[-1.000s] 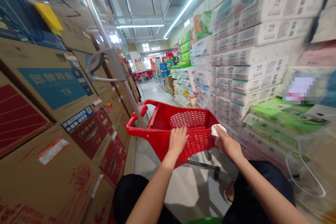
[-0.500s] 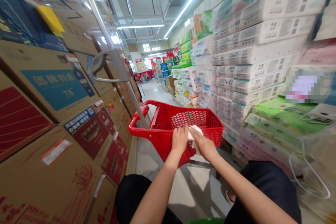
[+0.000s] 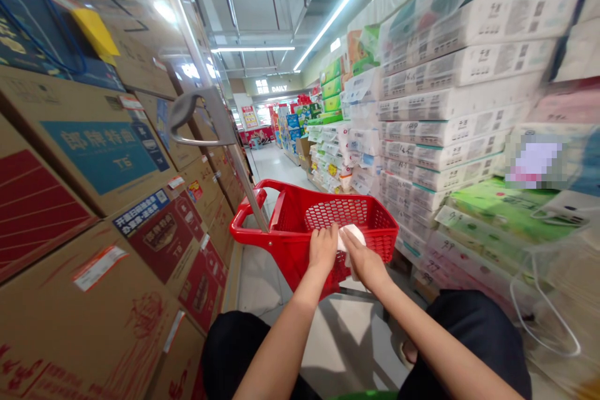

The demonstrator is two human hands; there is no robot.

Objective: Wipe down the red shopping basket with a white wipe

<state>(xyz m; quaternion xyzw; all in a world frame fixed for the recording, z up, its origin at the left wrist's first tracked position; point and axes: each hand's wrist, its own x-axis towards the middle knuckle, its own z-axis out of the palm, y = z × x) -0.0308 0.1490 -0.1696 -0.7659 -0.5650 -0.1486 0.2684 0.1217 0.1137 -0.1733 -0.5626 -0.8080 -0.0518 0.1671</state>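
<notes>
A red plastic shopping cart with a honeycomb-holed basket stands sideways before me. On the basket's near rim, my left hand is closed with its fingers hooked over the edge. Just to its right, my right hand presses a crumpled white cloth onto the same rim; whether it is fabric or paper I cannot tell. Part of the cloth hangs below my fingers on the outer side. My palms and thumbs are mostly hidden from above.
Stacked brown cartons line the left side. A metal pole with a grey loop handle rises by the cart's push handle. Packs of tissue paper are piled on the right. A tiled aisle runs ahead, and my knees flank the cart.
My right hand and the white cloth have shifted slightly right along the rim. My left hand keeps its hold, and the view has turned a little.
</notes>
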